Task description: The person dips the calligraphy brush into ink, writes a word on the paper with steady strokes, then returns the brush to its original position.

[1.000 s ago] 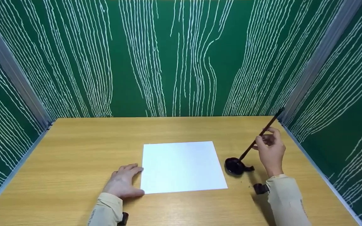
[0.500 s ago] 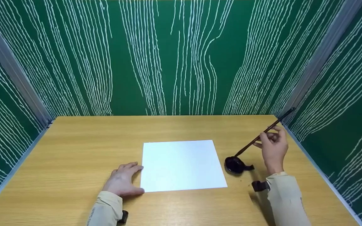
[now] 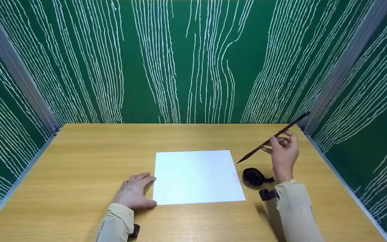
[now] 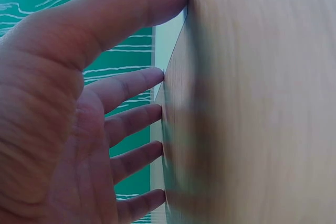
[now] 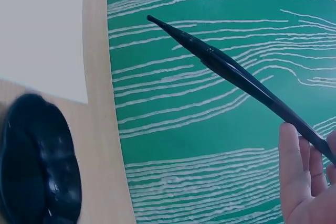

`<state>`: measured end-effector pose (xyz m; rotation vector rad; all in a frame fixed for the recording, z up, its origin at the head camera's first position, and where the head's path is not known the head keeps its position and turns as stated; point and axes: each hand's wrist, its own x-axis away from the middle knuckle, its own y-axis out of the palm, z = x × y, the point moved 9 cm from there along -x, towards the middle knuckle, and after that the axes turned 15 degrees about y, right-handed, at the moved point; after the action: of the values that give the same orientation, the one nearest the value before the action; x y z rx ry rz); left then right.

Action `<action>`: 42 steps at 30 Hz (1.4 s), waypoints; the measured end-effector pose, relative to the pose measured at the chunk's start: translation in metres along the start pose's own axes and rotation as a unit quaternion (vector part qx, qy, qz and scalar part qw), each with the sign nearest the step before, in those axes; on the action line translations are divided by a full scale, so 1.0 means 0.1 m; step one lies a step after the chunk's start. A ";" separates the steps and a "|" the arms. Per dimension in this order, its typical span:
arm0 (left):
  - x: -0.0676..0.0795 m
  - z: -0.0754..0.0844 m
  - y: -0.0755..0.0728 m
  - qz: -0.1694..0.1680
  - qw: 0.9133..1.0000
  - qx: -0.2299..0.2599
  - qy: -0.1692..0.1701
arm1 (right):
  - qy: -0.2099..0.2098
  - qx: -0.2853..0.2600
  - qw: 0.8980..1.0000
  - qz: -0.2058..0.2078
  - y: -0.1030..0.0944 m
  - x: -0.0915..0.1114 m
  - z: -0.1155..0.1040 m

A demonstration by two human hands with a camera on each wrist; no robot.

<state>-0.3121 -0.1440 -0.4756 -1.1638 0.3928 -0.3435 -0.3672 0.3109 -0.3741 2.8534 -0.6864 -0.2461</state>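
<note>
My right hand [image 3: 285, 153] pinches a dark, slender writing brush [image 3: 260, 146] partway up its handle. The brush slants, its tip toward the paper's right edge, and in the right wrist view the dark pointed tip of the brush [image 5: 178, 36] stands above the table. Just below it in the head view sits a small black ink dish [image 3: 253, 177] with a short handle. A white sheet of paper [image 3: 197, 178] lies flat in the middle. At its left edge rests my left hand [image 3: 134, 191], thumb and fingers spread, fingertips [image 4: 157, 74] down on the surface.
The wooden table [image 3: 113, 141] runs back to a green wall [image 3: 136, 67] with white wavy lines. Similar panels close off both sides, with grey posts [image 3: 348, 53] in the corners. A dark camera [image 3: 268, 194] sits at my right wrist.
The brush tip has come up out of the ink dish and moved left toward the paper's right edge, carried by my right hand. My left hand stays at the paper's left edge.
</note>
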 end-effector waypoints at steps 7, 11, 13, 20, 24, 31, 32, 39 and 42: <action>0.03 -0.01 -0.02 0.001 1.000 -0.002 -0.005 | -0.012 0.049 0.999 0.017 -0.16 0.02 -0.08; 0.05 -0.03 -0.01 0.001 1.000 -0.005 -0.007 | -0.012 0.099 0.995 0.027 -0.17 0.04 -0.04; 0.06 -0.02 0.00 0.001 1.000 -0.002 -0.007 | -0.015 0.125 0.992 0.033 -0.16 0.04 -0.03; 0.06 -0.02 0.00 0.001 1.000 0.000 -0.010 | -0.065 0.194 0.978 0.041 -0.11 0.07 -0.04; 0.05 -0.01 0.00 0.000 1.000 -0.002 -0.007 | -0.076 0.204 0.975 0.040 -0.15 0.02 0.05; 0.02 -0.01 0.00 -0.004 1.000 -0.005 -0.004 | -0.074 0.207 0.975 0.044 -0.24 -0.08 0.19; 0.02 -0.01 0.00 -0.005 1.000 -0.002 -0.004 | -0.076 0.205 0.975 0.042 -0.24 -0.08 0.17; 0.01 0.01 -0.01 -0.004 1.000 0.009 -0.005 | -0.087 0.152 0.984 0.037 -0.21 -0.01 -0.01; 0.00 0.01 0.00 -0.006 1.000 0.008 -0.004 | -0.079 0.120 0.989 0.028 -0.18 0.02 -0.08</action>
<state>-0.3115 -0.1432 -0.4751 -1.1517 0.3750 -0.3521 -0.3561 0.3265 -0.3709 3.0608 -0.8822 -0.4092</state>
